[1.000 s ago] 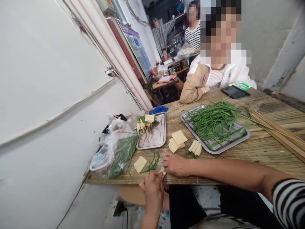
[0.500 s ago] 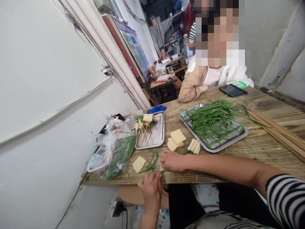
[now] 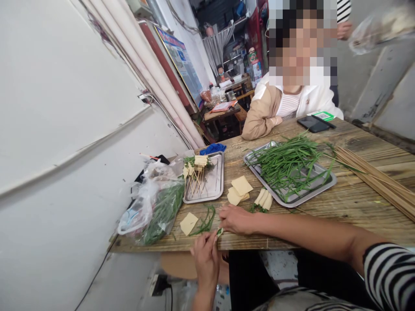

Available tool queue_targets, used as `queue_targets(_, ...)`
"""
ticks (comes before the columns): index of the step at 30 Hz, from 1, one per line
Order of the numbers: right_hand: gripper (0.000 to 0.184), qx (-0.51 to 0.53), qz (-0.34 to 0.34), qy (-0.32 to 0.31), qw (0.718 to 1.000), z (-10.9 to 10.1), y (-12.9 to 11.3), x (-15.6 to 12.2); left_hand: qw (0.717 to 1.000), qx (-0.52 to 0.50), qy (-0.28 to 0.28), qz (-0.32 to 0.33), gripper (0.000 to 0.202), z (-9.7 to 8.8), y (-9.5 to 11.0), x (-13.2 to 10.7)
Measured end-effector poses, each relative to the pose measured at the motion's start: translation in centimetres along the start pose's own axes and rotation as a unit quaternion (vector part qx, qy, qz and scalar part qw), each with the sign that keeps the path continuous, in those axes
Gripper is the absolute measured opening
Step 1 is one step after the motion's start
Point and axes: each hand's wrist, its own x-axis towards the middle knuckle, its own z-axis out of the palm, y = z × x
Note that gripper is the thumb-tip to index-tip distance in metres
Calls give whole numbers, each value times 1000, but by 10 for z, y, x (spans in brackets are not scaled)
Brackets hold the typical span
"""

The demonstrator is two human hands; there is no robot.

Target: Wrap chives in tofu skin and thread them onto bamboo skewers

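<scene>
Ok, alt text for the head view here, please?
At the near edge of a wooden table, the left hand pinches a small green roll while the right hand rests beside it. Around them lie pale squares, a tray of greens, a smaller tray of loaded skewers and a bundle of bare sticks.

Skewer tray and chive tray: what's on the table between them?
Head view: a stack of tofu sheets and, nearer the chive tray, a few rolled pieces.
</scene>
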Motion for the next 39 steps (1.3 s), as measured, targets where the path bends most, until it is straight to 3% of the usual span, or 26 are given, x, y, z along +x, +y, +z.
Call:
queue_targets(3, 22, -5, 27, -11, 1000, -3, -1, -1, 998, -35, 33, -32, 30, 7, -2, -8)
queue_targets(7, 20, -68, 55, 15, 996, -3, -23, -7, 995, -77, 18, -55, 29, 8, -6, -9)
queue_targets(11, 24, -124, 93, 71, 985, 23, -69, -23, 994, -88, -2, -63, 30, 7, -9, -6)
queue_targets(15, 41, -172, 129, 33, 976, 51, -93, -34, 995, -82, 4, -55, 31, 7, -9, -7)
queue_targets(19, 42, -163, 142, -18, 976, 49, -88, -28, 996, -77, 9, -54, 31, 8, -8, -7)
queue_targets(24, 23, -131, 95, 81, 984, 27, -75, -23, 997, -66, 0, -48, 31, 8, -10, -7)
queue_targets(26, 19, -128, 94, 90, 983, 21, -70, -20, 997, -68, -6, -42, 31, 9, -14, -8)
queue_targets(35, 16, -103, 108, 19, 989, 23, -57, -2, 992, -115, -53, 17, 30, 11, -40, -8)
queue_targets(39, 16, -115, 126, 15, 985, 15, -57, -2, 990, -135, -50, -13, 32, 9, -31, -4)
